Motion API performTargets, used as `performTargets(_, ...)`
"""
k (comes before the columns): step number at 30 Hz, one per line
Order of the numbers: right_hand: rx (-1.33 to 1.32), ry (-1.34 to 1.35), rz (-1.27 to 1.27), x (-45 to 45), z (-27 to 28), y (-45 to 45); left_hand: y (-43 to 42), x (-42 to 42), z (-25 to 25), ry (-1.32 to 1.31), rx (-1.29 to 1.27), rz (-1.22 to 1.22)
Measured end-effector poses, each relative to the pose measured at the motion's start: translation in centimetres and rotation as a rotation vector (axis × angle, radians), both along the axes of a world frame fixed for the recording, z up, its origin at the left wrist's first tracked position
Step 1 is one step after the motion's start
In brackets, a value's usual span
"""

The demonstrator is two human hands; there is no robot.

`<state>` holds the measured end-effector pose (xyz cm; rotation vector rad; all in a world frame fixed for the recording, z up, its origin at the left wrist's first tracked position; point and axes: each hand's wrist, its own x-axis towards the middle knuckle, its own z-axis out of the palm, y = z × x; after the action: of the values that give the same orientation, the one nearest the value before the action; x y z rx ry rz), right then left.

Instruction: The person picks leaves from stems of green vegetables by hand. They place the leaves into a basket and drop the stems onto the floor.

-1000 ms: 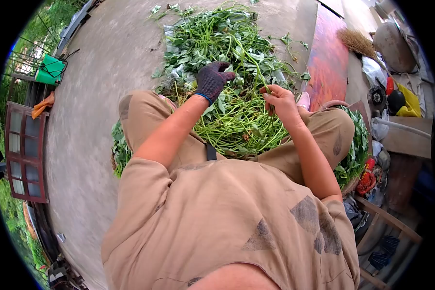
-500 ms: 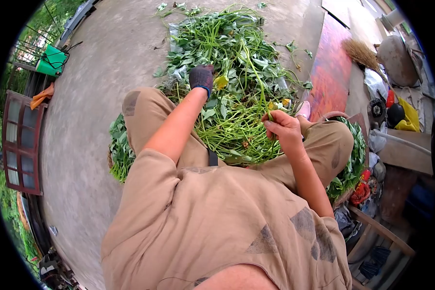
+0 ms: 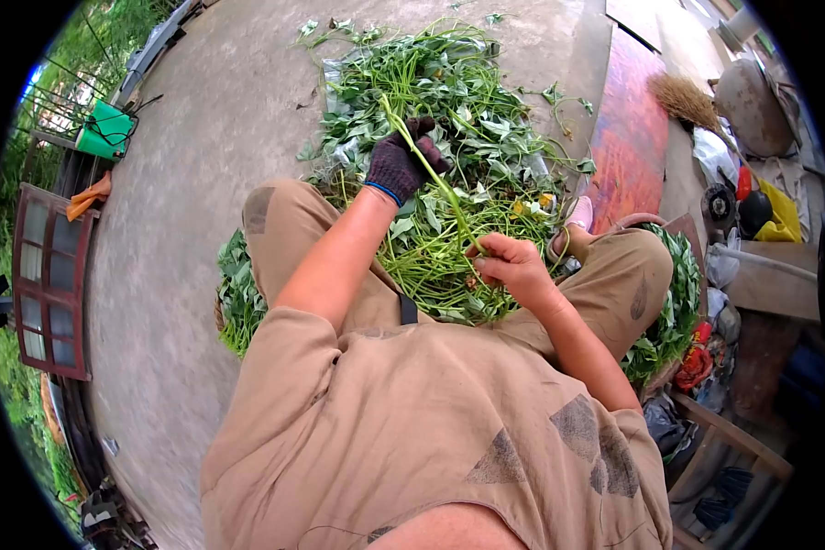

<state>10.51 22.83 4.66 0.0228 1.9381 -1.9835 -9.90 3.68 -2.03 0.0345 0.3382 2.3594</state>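
Note:
A long green vine stem runs slantwise between my two hands, above a heap of leafy vines. My left hand, in a dark knitted glove with a blue cuff, is closed around the stem's upper part. The stem's pale tip sticks out beyond that glove. At the lower end, my bare right hand pinches the stem between thumb and fingertips. Loose green stalks lie in a tangle between my legs, below both hands.
Bunches of leaves stand beside my left leg and right leg. A reddish board lies on the concrete floor at right, with a straw broom near it. A green bucket is at far left.
My left hand has risen from the heap and closed on the vine stem. My right hand has moved slightly left and down, still pinching the stem, which has swung to slant up leftward.

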Motion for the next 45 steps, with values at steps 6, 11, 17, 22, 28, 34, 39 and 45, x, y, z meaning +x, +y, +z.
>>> performTargets(6, -0.085, -0.025, -0.26, -0.6, 0.3, 1.2, -1.1, 0.1, 0.1, -0.123, -0.51, -0.002)
performTargets(11, -0.091, -0.073, -0.341, -0.7, 0.1, 1.6, -0.8, 1.0, 0.6, -0.182, -0.556, 0.165)
performTargets(17, -0.097, -0.004, -0.384, -0.8, 0.1, 1.7, -0.5, 1.2, 2.3, 0.171, -0.965, 0.345)
performTargets(22, -0.105, 0.015, -0.33, -0.6, 0.4, 2.3, -2.5, -0.5, -0.1, 0.778, -1.912, 0.584)
performTargets(28, -0.103, 0.013, -0.275, -0.2, 0.7, 1.5, -3.9, -1.3, -2.3, 0.813, -2.337, 0.411)
performTargets(34, -0.119, 0.023, -0.27, -0.2, 0.1, 1.1, -4.7, -0.8, -2.2, 0.757, -2.335, 0.47)
performTargets(39, -0.173, 0.084, -0.324, -0.1, 1.6, 0.6, -7.0, -1.6, -2.7, 0.47, -2.339, 0.597)
performTargets(45, -0.112, 0.053, -0.377, -0.5, 0.5, 4.3, -6.7, -2.5, -1.1, -0.244, -1.089, 0.47)
